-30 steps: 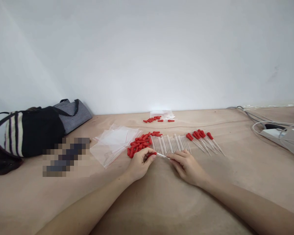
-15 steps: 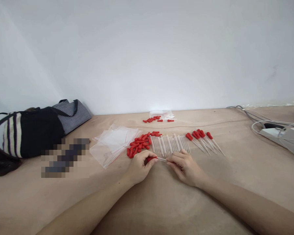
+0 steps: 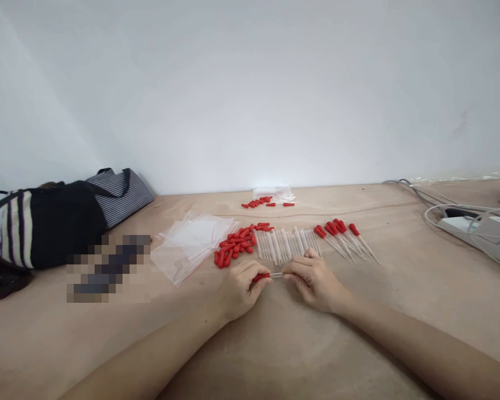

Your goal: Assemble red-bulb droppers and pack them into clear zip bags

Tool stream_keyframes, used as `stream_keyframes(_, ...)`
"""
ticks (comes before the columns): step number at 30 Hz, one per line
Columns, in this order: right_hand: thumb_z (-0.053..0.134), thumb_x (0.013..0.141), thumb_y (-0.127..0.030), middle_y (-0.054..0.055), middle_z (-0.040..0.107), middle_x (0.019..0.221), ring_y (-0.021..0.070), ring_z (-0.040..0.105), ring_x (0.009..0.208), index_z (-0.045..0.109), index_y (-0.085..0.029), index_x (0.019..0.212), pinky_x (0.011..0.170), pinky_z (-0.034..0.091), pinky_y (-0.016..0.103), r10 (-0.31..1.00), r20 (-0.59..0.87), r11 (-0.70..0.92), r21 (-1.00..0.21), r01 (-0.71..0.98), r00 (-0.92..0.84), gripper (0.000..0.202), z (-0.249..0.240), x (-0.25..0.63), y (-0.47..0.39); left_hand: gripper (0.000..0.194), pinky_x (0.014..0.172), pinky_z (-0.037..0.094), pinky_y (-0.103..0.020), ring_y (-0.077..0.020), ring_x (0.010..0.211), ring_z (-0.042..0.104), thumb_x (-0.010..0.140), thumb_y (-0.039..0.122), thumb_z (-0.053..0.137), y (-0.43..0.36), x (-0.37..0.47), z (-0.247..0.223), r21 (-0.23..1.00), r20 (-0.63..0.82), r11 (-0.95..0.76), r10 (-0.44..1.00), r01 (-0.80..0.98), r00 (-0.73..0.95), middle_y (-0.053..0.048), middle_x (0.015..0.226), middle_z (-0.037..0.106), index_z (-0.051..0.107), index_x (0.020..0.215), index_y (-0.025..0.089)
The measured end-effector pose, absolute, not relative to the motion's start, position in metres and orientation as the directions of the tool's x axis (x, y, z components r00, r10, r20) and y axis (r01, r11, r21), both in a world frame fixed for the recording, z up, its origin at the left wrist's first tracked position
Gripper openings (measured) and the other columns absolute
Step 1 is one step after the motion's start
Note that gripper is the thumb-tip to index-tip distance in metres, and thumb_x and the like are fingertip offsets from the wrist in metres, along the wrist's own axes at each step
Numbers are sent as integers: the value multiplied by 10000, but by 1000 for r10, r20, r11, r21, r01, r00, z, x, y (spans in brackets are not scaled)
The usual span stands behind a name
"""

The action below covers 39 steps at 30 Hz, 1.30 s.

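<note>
Between thumb and fingers, my left hand (image 3: 242,290) pinches a red rubber dropper bulb (image 3: 261,276). A clear glass tube (image 3: 276,275) runs from the bulb's mouth to my right hand (image 3: 315,282), whose closed fingertips grip it and hide its far end. Just beyond my hands lies a row of clear glass tubes (image 3: 280,248). A pile of loose red bulbs (image 3: 235,245) is left of that row. To its right, several droppers (image 3: 346,240) with red bulbs fitted lie side by side, tips toward me.
Clear zip bags (image 3: 191,244) lie overlapped left of the bulbs. More red bulbs and tubes rest by a small plastic bag (image 3: 273,193) near the wall. A black and striped bag (image 3: 69,225) sits at the left, a white power strip (image 3: 479,236) with cables at the right.
My hands have moved slightly down, still holding the bulb and tube. The tube now lies more level, and more of the red bulb shows. The view has shifted slightly.
</note>
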State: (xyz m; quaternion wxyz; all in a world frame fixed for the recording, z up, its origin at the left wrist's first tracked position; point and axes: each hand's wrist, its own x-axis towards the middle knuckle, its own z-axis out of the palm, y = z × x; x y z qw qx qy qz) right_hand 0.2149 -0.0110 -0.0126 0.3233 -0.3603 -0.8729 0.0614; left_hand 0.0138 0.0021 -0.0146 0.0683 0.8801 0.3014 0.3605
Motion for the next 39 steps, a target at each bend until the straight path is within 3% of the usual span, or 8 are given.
stream_keyframes(9, 410, 845, -185, 0, 610, 712, 112, 522, 637, 558, -179, 749, 646, 283, 272, 758, 427, 652, -503, 567, -493, 176, -9, 209, -14, 96, 617, 423, -250, -139, 649, 542, 819, 191, 499, 1, 15, -16, 293, 642, -849, 516, 440, 567, -28, 677, 598, 543, 743, 153)
stream_keyframes(15, 403, 848, -198, -5, 616, 720, 116, 532, 647, 561, -189, 753, 688, 303, 286, 777, 375, 628, -522, 577, -506, 184, -8, 212, -13, 76, 658, 449, -250, -142, 702, 575, 821, 218, 510, 4, 13, -13, 367, 557, -828, 561, 424, 613, -30, 750, 618, 556, 844, 162)
stream_keyframes(19, 388, 856, -230, -8, 617, 719, 114, 531, 635, 566, -195, 765, 690, 308, 286, 797, 342, 601, -529, 599, -497, 203, -7, 218, -10, 368, 719, 465, -265, -159, 796, 583, 736, 294, 629, 10, 5, -11, 444, 511, -767, 642, 464, 572, -39, 874, 615, 490, 1057, 179)
stream_keyframes(23, 400, 841, -281, -12, 626, 684, 121, 526, 598, 581, -201, 720, 706, 301, 307, 857, 396, 491, -431, 757, -331, 232, -6, 241, 0, 288, 769, 446, -316, -179, 843, 558, 748, 230, 601, 21, -6, -9, 392, 562, -723, 678, 568, 475, -39, 876, 601, 517, 1020, 189)
stream_keyframes(29, 391, 798, -360, 25, 628, 668, 180, 552, 684, 596, -190, 637, 709, 280, 330, 856, 492, -14, -288, 958, 161, 311, -13, 282, 20, 120, 747, 433, -350, -197, 823, 535, 742, 187, 577, 32, -14, -9, 295, 592, -679, 682, 672, 429, -42, 838, 590, 594, 861, 187)
stream_keyframes(32, 355, 808, -362, 39, 627, 661, 183, 545, 653, 587, -181, 608, 682, 261, 330, 878, 425, -145, -203, 968, 220, 356, -16, 286, 27, 94, 729, 433, -350, -197, 792, 531, 729, 187, 586, 32, -14, -10, 274, 580, -659, 694, 700, 427, -42, 804, 580, 608, 820, 181)
stream_keyframes(39, 308, 830, -282, 81, 631, 710, 199, 547, 690, 594, -162, 615, 707, 234, 357, 917, 288, -277, -34, 960, 275, 378, -11, 284, 36, 60, 717, 415, -337, -188, 767, 524, 726, 194, 591, 33, -14, -11, 248, 567, -642, 704, 726, 428, -28, 783, 577, 617, 779, 190)
